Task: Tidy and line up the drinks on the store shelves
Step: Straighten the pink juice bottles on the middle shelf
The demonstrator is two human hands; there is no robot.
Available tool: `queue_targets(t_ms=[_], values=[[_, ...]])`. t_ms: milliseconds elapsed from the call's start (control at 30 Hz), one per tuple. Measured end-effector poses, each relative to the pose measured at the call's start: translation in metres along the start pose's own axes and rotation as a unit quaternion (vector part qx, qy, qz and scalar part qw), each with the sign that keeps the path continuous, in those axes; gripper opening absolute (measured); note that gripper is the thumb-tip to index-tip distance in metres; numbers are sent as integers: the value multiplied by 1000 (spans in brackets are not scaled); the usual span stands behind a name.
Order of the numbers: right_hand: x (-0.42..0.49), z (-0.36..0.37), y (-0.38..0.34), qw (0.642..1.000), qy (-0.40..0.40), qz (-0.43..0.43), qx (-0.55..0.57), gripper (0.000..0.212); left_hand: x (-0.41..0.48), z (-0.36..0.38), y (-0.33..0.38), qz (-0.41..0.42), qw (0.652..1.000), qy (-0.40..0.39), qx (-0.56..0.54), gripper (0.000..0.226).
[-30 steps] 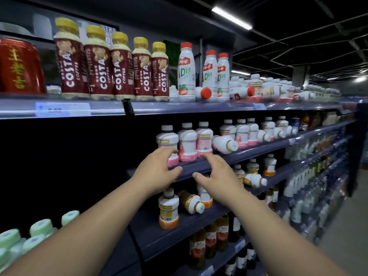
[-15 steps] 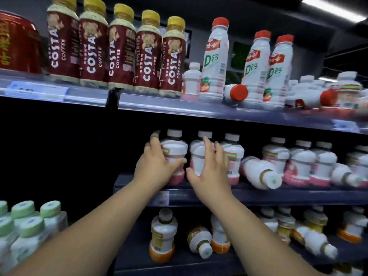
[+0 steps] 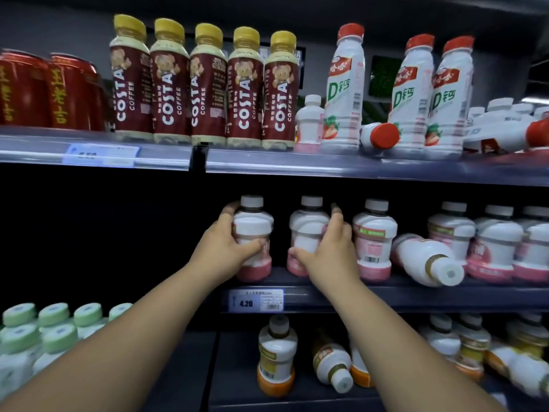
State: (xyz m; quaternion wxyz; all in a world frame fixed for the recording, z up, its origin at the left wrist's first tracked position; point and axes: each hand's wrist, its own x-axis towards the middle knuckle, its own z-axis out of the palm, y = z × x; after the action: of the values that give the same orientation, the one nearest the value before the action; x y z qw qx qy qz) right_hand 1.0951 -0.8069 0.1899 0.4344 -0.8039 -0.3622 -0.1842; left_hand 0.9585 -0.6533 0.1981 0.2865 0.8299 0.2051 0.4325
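Dim store aisle, low light. Grey wall (image 3: 44,28) behind top shelf (image 3: 326,169); pale glossy front rail, blurred tag (image 3: 101,154) clipped on. Deep shadow beneath, left side. Middle shelf (image 3: 416,295) dark, second tag (image 3: 256,300) marked 4.20. Bottom shelf (image 3: 234,382) dark too.

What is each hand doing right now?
Left hand: grips the leftmost pink bottle.
Right hand: grips the second pink bottle.
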Motion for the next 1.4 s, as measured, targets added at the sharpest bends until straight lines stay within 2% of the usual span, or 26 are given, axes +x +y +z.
queue_targets(t_ms=[67, 133, 267, 367, 400, 533, 600, 700, 800, 933, 1033, 1100, 1200, 1400], values=[[2, 3, -1, 999, -27, 11, 44, 125, -4, 3, -4, -20, 999, -11, -43, 116], [1, 7, -1, 995, -64, 27, 67, 125, -9, 10, -8, -34, 998, -13, -52, 127], [0, 8, 3, 989, -117, 45, 78, 104, -15, 18, -16, -61, 996, 9, -64, 106], [1, 6, 2, 988, -119, 52, 90, 119, -12, 21, -21, -49, 998, 3, -47, 103], [2, 6, 2, 988, -116, 54, 84, 121, -10, 18, -22, -52, 998, -5, -39, 100], [4, 7, 5, 980, -160, 37, 116, 94, 7, -1, -30, -56, 994, -70, -64, 88], [4, 8, 4, 980, -163, 27, 111, 98, 4, -3, -33, -58, 985, -107, -119, 79], [5, 9, -1, 984, -158, 18, 78, 105, -8, 3, -43, -67, 983, -84, -151, 87], [7, 10, 0, 980, -172, 12, 102, 96, -12, 3, -49, -69, 987, -47, -135, 79], [6, 12, 0, 980, -179, 12, 90, 91, -16, 5, -51, -58, 990, -54, -119, 84], [4, 13, -4, 986, -161, 10, 38, 96, -19, 3, -49, -56, 994, -37, -88, 73], [4, 14, -3, 987, -155, 10, 50, 93, -22, 1, -44, -53, 995, -33, -77, 65], [5, 14, 2, 984, -165, 8, 72, 88, -25, -1, -43, -60, 995, -33, -76, 65], [8, 8, 4, 972, -198, 3, 126, 88, -30, -6, -40, -53, 993, -46, -94, 78]])
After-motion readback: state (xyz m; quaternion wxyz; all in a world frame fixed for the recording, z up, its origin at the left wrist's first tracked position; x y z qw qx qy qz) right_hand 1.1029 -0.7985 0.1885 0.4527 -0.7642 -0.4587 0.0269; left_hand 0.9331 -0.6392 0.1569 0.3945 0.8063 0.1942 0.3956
